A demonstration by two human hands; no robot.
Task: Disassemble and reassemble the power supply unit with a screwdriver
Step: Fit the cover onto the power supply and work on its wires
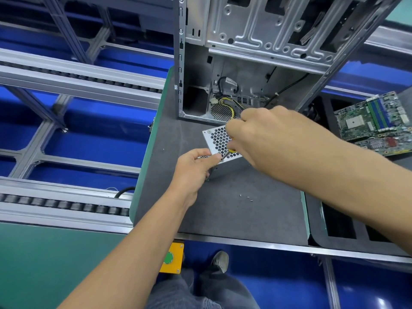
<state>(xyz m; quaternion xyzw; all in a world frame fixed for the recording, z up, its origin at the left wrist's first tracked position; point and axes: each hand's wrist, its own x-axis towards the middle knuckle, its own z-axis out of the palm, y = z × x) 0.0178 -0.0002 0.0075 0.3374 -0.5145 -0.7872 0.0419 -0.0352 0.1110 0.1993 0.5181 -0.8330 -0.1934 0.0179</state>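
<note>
Grey work mat (223, 210) before an open computer case (245, 63): left hand (194, 168) grips the power supply unit (219, 141); right hand (267, 139) grasps a screwdriver (226, 154), tip at its near corner; three loose screws (246, 197) nearby

Bright, even overhead light with soft shadows; sharp centre, straight rails bowing at the wide-angle frame edges.

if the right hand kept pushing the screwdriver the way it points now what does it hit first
Most likely the power supply unit: the right hand aims the screwdriver down-left at the perforated panel's near corner, where the left hand steadies the casing. Its tip already looks at a screw there, though depth is unclear.
</note>
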